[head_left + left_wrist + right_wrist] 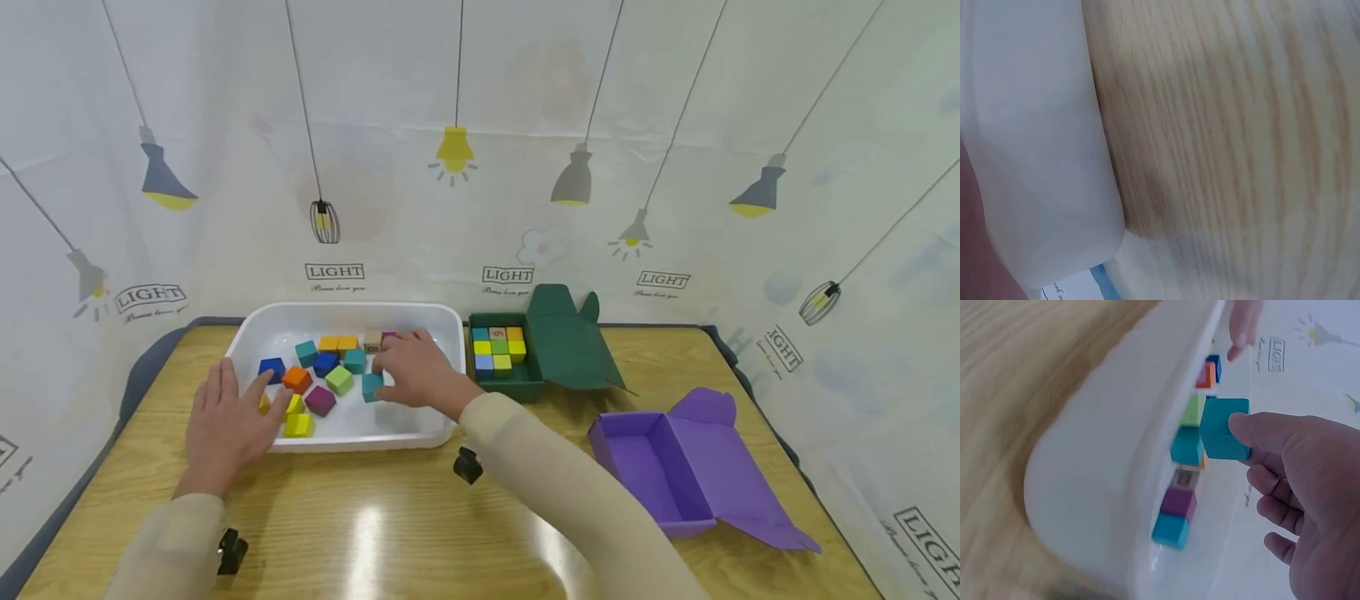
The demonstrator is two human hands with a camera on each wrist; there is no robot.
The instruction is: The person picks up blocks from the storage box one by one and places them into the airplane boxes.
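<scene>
In the head view my right hand (420, 372) pinches a teal cube (371, 387) over the right part of the white tray (412, 432). The right wrist view shows my thumb pressed against that teal cube (1222, 429), fingers on its far side. My left hand (231, 421) rests on the tray's left front rim, fingers straight and spread, thumb near two yellow cubes. Around the hands in the tray lie several loose cubes, among them a purple cube (320, 401), a light green cube (340, 381) and an orange cube (297, 380).
Right of the tray stands an open green box (525, 390) with rows of coloured cubes inside and its lid folded out to the right. Nearer the right front is an open purple box (652, 467), its lid also folded out. A patterned cloth (480, 208) hangs behind the table.
</scene>
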